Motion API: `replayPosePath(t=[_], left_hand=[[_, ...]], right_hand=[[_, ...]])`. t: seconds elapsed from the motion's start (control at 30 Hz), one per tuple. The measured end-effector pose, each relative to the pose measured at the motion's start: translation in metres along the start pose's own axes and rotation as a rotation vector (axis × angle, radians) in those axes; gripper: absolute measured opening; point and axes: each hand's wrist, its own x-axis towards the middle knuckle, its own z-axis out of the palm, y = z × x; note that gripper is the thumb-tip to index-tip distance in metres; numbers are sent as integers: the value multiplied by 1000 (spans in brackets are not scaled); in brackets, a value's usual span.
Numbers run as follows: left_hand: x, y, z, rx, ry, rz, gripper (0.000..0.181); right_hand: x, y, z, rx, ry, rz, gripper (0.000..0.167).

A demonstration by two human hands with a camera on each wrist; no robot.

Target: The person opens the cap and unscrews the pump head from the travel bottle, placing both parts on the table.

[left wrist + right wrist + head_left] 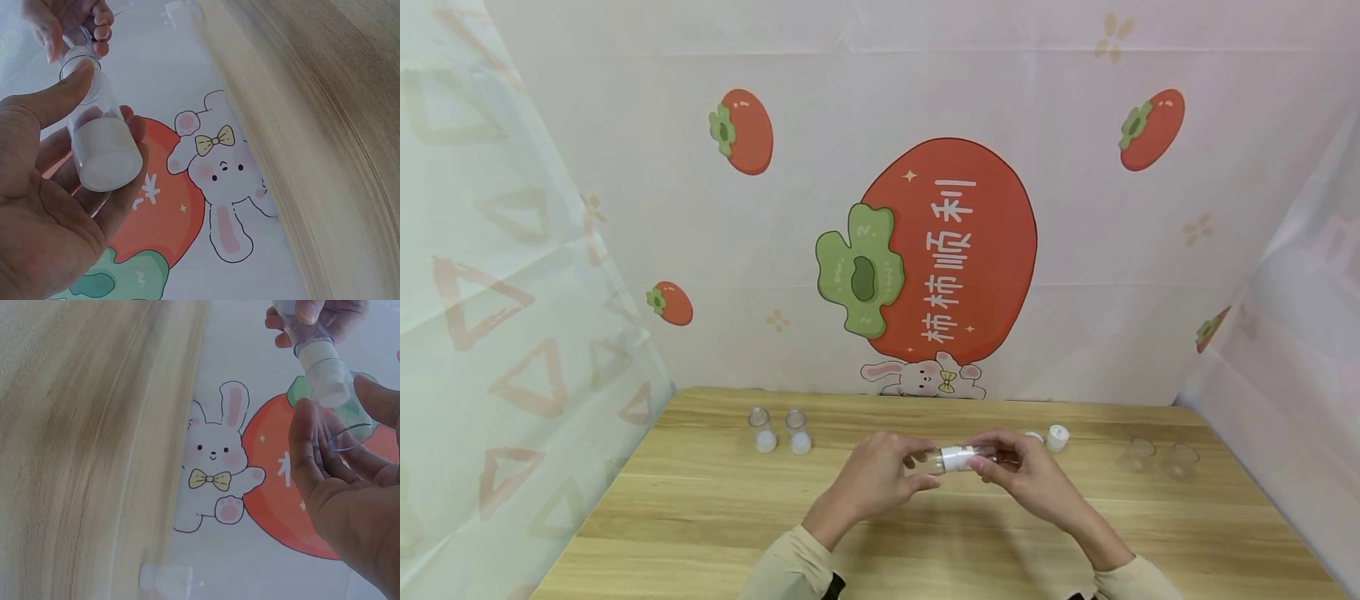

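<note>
Between both hands, in the head view, a small clear bottle lies sideways with a white pump [957, 458] at its middle. My left hand [876, 475] grips the bottle body [106, 150], whose white base faces the left wrist camera. My right hand [1030, 475] holds a clear cap [353, 428] between thumb and fingers. The cap surrounds part of the white pump, its open rim toward the right wrist camera. Whether the cap touches the bottle's shoulder cannot be told.
Two clear bottles with white bases [762, 429] stand at the table's back left. A white pump top [1057, 438] stands behind the right hand, with another white piece [1034, 436] partly hidden beside it. Two clear caps [1182, 460] are at the right. A printed cloth [1075, 333] hangs behind the table.
</note>
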Motion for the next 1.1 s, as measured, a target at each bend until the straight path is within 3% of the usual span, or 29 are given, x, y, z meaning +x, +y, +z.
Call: replayPosePath(t=[0.37,0.73,1.1], left_hand=[[-5,-6,-3,-38,17,-52,37],[-10,-13,-9,-72,77,-47,37],[-12,-16,-15,-151,107,-78,37]], right_hand=[[-8,2,-18,-21,60,62,38],[-21,18,-46,-176,200,140,38],[-32,36,-69,-280,251,205,41]])
